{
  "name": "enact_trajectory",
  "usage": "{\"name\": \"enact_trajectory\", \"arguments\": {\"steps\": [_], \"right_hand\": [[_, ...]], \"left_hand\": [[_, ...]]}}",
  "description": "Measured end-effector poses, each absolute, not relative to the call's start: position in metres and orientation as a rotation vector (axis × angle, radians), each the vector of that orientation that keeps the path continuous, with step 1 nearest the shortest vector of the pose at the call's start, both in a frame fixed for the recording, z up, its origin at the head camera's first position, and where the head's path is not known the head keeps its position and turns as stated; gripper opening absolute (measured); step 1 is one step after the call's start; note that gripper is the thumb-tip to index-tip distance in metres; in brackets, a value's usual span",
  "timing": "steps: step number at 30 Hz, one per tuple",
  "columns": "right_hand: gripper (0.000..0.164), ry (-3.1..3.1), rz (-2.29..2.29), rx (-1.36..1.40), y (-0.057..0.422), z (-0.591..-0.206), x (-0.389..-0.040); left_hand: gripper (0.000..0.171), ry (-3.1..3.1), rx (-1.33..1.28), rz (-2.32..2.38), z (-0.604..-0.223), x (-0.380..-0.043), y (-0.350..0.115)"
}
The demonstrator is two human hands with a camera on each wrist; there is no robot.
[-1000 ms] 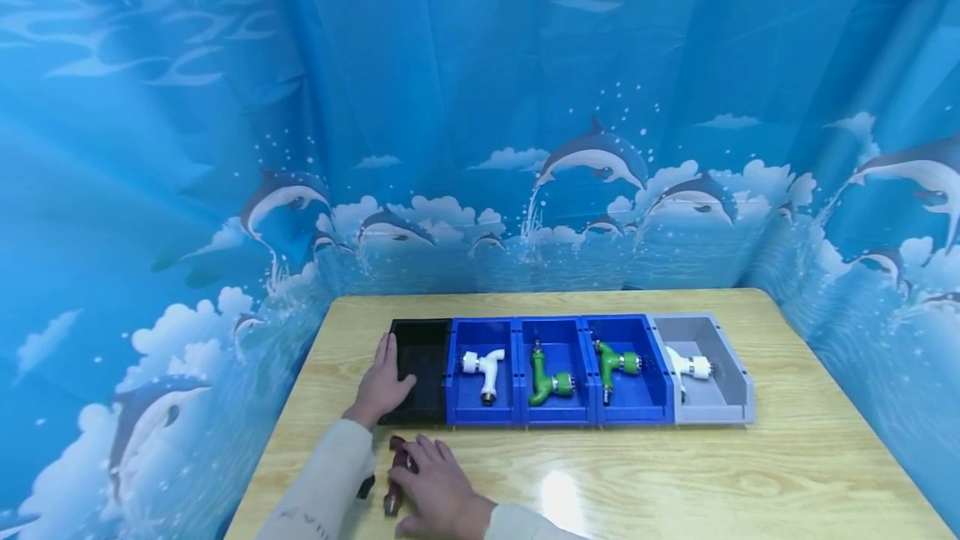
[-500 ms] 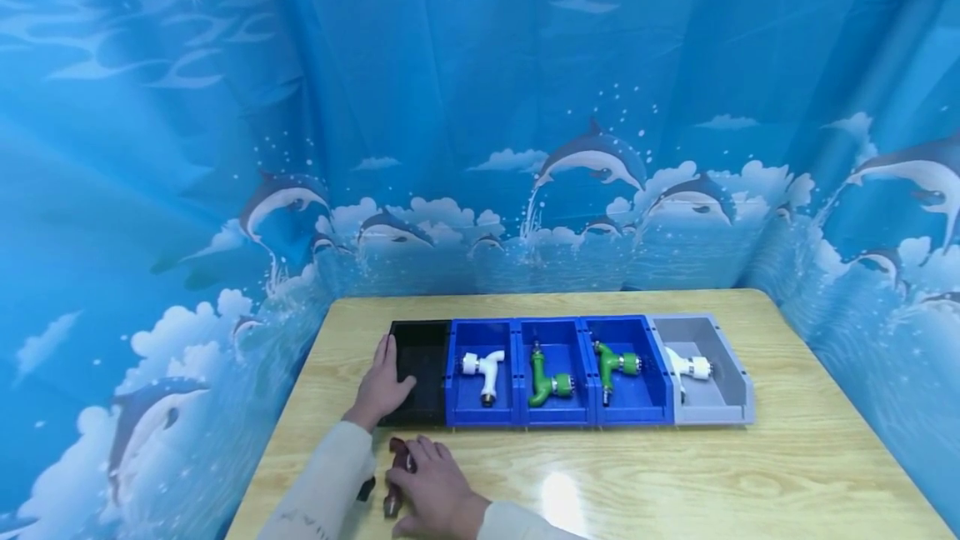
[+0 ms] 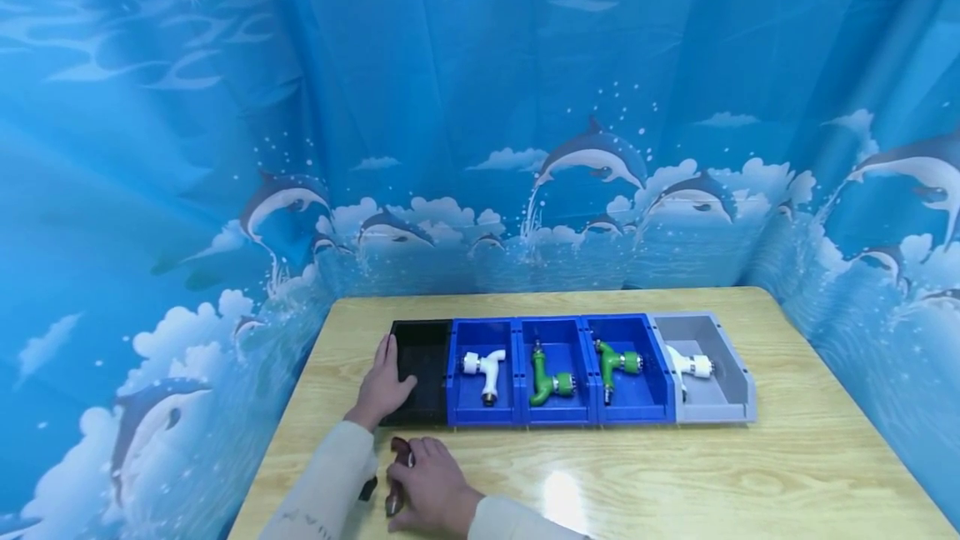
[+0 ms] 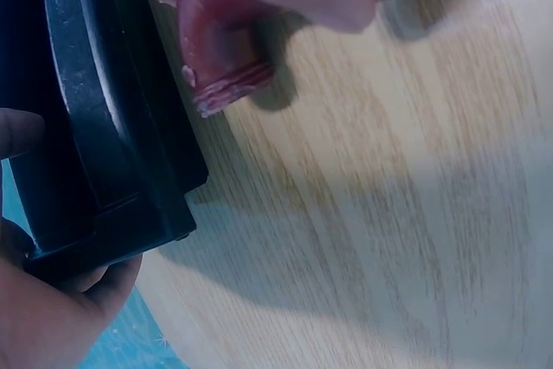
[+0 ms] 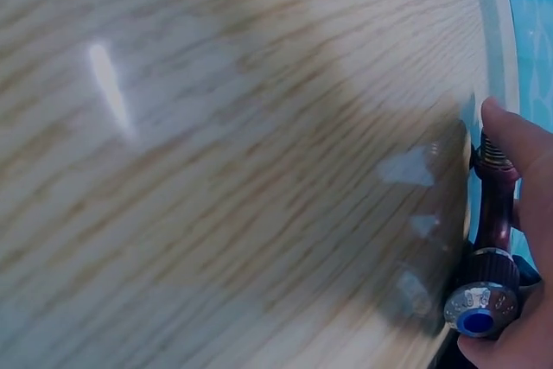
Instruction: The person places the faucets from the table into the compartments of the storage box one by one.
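My left hand (image 3: 384, 390) grips the left wall of a black bin (image 3: 423, 373), thumb inside and fingers along the outside. In front of that bin, my right hand (image 3: 435, 486) holds a dark red tap (image 3: 399, 500) low over the table. In the right wrist view, the tap (image 5: 495, 213) shows a threaded end by a fingertip and a chrome knob with a blue centre. Its curved spout (image 4: 226, 62) points down close to the wood in the left wrist view, near the black bin's (image 4: 112, 153) front edge.
Three blue bins (image 3: 483, 415) and a grey bin (image 3: 731, 411) continue the row rightward. They hold a white tap (image 3: 489, 373), two green taps, one green tap (image 3: 553, 386) mid-row, and another white tap (image 3: 693, 367). A small black object (image 3: 367, 488) lies beside the left sleeve.
The right hand's fingers have curled further round the dark red tap, and that hand has shifted slightly left. The left hand stays on the black bin.
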State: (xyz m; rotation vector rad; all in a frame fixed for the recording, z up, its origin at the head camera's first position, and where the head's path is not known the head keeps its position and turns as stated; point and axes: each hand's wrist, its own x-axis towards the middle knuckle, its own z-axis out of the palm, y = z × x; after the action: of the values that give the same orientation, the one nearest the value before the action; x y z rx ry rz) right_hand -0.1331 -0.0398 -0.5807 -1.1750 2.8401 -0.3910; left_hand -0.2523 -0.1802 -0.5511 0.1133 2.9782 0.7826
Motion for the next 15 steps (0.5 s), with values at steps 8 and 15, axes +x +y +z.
{"name": "enact_trajectory", "arguments": {"steps": [8,15], "right_hand": [[0.045,2.873,-0.346,-1.141,-0.0439,-0.5793,-0.1318],[0.039,2.871,-0.309,-1.139,-0.0463,-0.5765,-0.1314]], "left_hand": [[0.087,2.989,0.104,0.777,-0.5505,-0.2527,-0.1787],[0.087,2.987,0.099,0.782,-0.551,-0.2522,-0.1789]]}}
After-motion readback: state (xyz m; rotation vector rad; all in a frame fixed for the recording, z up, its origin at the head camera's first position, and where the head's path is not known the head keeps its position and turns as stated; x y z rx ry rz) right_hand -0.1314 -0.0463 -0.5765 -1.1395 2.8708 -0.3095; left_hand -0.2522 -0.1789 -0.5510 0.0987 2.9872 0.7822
